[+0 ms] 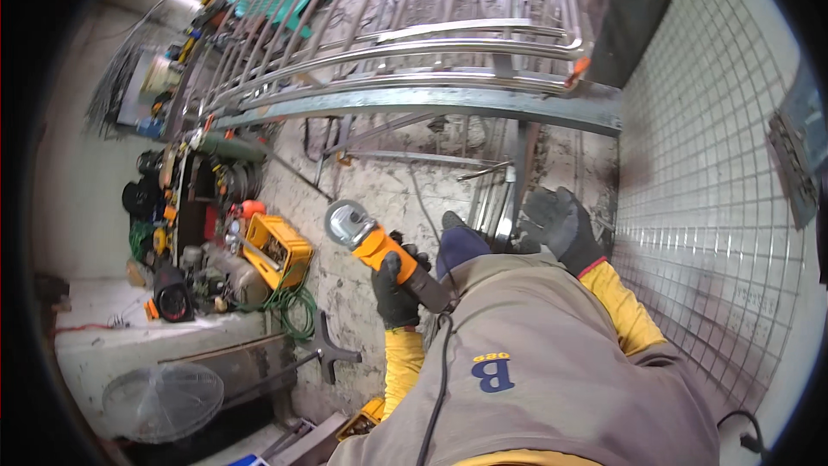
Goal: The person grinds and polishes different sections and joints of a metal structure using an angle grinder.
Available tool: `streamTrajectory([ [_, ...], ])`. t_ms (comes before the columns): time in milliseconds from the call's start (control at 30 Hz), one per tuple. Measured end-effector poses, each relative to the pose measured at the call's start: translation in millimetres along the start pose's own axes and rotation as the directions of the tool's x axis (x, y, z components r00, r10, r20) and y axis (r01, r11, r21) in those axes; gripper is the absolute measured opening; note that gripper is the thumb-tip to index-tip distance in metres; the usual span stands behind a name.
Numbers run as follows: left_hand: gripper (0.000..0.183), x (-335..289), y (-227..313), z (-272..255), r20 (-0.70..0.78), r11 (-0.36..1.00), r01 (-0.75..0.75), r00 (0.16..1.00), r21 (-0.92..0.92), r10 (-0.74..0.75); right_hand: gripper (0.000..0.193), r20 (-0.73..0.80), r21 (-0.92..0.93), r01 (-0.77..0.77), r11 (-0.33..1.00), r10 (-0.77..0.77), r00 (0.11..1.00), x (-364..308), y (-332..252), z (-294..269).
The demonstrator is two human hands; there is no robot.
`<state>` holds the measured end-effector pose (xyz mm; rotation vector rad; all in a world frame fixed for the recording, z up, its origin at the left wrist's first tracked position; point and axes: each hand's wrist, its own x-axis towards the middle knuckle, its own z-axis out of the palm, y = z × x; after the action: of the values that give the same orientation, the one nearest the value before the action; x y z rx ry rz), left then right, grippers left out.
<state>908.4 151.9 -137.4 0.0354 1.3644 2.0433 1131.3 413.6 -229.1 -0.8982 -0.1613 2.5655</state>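
My left hand [397,292], in a dark glove below a yellow sleeve, is wrapped round the body of an orange and black angle grinder [379,250]. The grinder tilts up and to the left, and its round disc end [347,222] points away from me. A black cord [442,371] runs from its rear down over my grey top. To the right, my right hand [565,229], also gloved, hangs open with nothing seen in it, close to the bench leg. Beyond both hands, a shiny tubular metal frame [448,53] rests on a steel bench beam [414,104].
On the left stand an orange-yellow crate [278,250], a coiled green hose [297,312], an air compressor [233,276] and a fan with a wire guard [164,401]. A tiled wall [707,164] rises at the right. Metal bars [493,207] lie under the bench.
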Motion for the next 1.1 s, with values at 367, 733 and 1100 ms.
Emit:
streamTrajectory([
  [367,0.058,-4,1,6,-0.034,1.000,-0.006,0.999,-0.022,0.005,0.041,-0.035,0.022,-0.013,1.000,0.014,0.999,2,-2,-2],
  [733,0.060,2,2,12,-0.018,0.999,-0.017,1.000,-0.044,0.017,0.040,-0.031,0.025,-0.007,1.000,0.007,0.999,5,-8,1],
  [1100,0.052,14,17,10,-0.018,0.999,-0.038,0.999,0.038,0.038,0.048,0.018,-0.052,0.135,0.989,-0.135,0.991,13,-12,37],
])
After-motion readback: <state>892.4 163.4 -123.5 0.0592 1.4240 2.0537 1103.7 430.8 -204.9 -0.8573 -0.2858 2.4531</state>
